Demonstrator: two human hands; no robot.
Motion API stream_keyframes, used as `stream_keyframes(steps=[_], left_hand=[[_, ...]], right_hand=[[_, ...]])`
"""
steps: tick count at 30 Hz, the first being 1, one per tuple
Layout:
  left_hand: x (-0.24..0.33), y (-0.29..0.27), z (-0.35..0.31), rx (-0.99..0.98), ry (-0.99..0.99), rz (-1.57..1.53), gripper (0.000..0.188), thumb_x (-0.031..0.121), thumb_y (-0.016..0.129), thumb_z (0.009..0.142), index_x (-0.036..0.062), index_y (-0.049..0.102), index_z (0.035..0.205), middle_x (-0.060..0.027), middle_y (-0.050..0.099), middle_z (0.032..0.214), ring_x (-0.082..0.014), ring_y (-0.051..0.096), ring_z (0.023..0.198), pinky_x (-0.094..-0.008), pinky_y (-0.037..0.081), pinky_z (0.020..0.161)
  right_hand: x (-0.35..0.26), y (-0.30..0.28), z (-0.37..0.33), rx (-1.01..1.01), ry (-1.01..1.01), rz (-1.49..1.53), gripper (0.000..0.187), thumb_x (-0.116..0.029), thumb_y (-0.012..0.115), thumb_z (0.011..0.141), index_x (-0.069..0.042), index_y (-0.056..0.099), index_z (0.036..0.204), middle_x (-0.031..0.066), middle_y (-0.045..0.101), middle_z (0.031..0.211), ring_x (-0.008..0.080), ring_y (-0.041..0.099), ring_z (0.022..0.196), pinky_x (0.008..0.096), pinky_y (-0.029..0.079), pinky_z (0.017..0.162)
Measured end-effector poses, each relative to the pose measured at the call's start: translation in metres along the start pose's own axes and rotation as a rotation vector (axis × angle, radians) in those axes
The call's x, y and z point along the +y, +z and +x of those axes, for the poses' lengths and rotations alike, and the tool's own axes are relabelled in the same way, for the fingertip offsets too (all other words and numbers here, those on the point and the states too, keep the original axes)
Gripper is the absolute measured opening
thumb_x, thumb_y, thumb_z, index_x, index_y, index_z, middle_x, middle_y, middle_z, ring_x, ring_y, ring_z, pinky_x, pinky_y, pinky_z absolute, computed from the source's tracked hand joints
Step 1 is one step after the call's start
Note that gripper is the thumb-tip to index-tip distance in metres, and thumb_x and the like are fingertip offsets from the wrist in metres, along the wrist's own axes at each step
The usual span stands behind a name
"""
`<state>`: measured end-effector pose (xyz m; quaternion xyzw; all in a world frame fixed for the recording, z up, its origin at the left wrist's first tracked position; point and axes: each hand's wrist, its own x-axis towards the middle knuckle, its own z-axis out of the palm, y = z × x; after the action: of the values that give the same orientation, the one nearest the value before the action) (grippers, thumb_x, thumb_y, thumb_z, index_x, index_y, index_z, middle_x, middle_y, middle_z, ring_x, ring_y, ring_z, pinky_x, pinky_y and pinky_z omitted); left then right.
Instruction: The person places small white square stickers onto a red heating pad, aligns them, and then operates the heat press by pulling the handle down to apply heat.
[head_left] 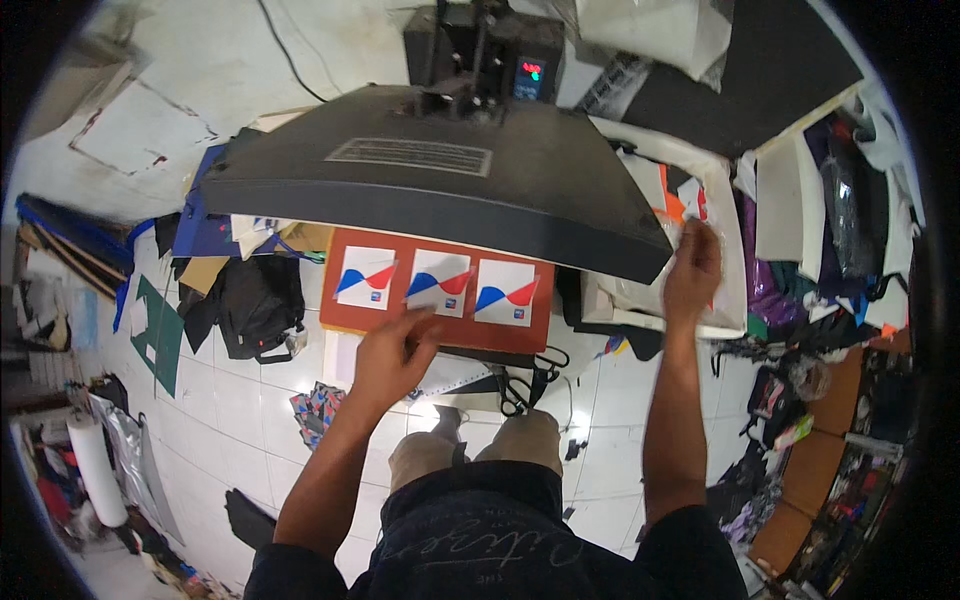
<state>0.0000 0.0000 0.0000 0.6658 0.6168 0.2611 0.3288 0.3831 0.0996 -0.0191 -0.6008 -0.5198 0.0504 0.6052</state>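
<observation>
The 3 white cards [438,278] look light, best held by their edges. Left hand [393,360]: fingers loosely parted; right hand [695,265]: grip I cannot tell.

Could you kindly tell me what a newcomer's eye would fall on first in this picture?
Probably the large dark machine plate stretching across the upper middle. Below its front edge, three white cards with blue and red shapes sit in a row on a reddish-brown pad, the left hand near the middle one. Further right, the right hand appears over a white tray.
</observation>
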Motion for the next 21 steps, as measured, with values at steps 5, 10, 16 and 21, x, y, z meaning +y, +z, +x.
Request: stream_keyframes(steps=[5,10,16,21], left_hand=[[-0.047,-0.034,-0.111,0.075,-0.301,-0.017,0.026,0.018,0.065,0.085,0.0048,0.067,0.107,-0.012,0.059,0.06,-0.0194,0.056,0.049,-0.0324,0.043,0.05],[-0.086,-0.03,-0.201,0.163,-0.454,0.063,0.027,0.025,0.066,0.084,0.0087,0.068,0.106,-0.0115,0.059,0.059,-0.0229,0.059,0.051,-0.036,0.044,0.05],[-0.088,-0.031,-0.217,0.297,-0.404,-0.118,0.024,0.017,0.066,0.084,0.004,0.068,0.105,-0.004,0.053,0.054,-0.0099,0.045,0.049,-0.0292,0.036,0.048],[-0.073,-0.08,-0.184,0.307,-0.264,-0.149,0.024,0.013,0.065,0.085,0.0032,0.067,0.107,-0.0041,0.055,0.059,-0.01,0.049,0.052,-0.0269,0.04,0.051]], right_hand=[[-0.19,0.015,0.132,0.066,-0.641,0.211,0.018,-0.01,0.063,0.091,0.0,0.061,0.106,0.0105,0.065,0.097,0.014,0.061,0.084,0.0265,0.048,0.075],[-0.369,0.097,0.237,-0.041,-0.976,-0.162,0.064,-0.046,0.069,0.079,-0.002,0.055,0.123,0.0228,0.055,0.122,0.0347,0.053,0.115,0.0446,0.04,0.099],[-0.437,0.168,0.27,-0.68,-0.557,-0.763,0.081,-0.063,0.055,0.08,0.001,0.05,0.129,0.027,0.052,0.128,0.0404,0.05,0.12,0.0459,0.043,0.097],[-0.38,0.169,0.287,-0.518,-0.776,-0.735,0.086,-0.085,0.054,0.064,-0.004,0.066,0.092,0.0103,0.062,0.073,0.025,0.065,0.074,0.0369,0.05,0.064]])
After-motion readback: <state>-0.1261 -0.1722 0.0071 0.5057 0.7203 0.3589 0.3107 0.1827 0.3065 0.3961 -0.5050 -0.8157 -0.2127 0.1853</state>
